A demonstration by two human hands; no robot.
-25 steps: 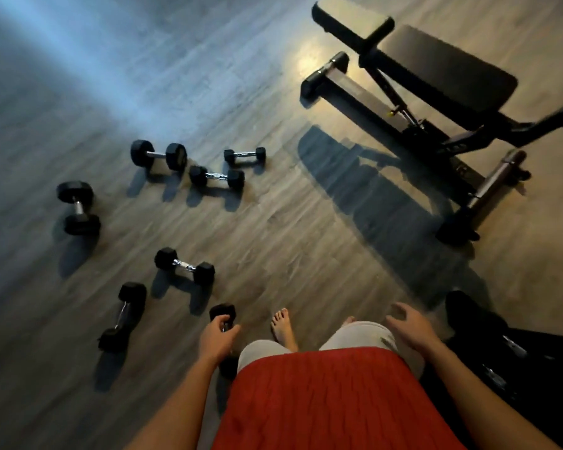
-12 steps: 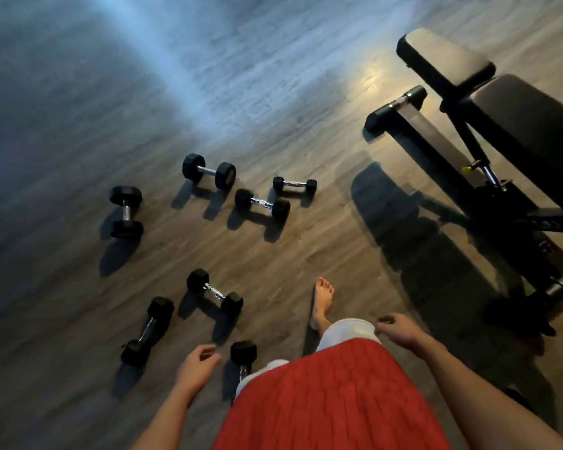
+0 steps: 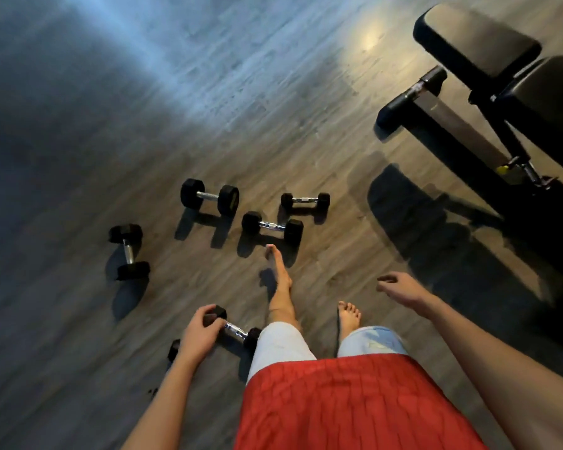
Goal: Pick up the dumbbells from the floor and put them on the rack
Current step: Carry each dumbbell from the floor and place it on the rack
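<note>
The left hand (image 3: 199,334) curls over the nearest dumbbell (image 3: 238,331), though I cannot tell whether it grips, while the right hand (image 3: 400,289) hangs relaxed and empty, well right of it.

No lettering is legible on any dumbbell (image 3: 236,331) or the bench (image 3: 468,43).

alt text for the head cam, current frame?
Left hand curled at one end of a small dumbbell on a wood floor; whether it grips is unclear. The right hand hangs open and empty. Four more dumbbells lie ahead, a weight bench at upper right, the wearer's red top at the bottom edge.
</note>
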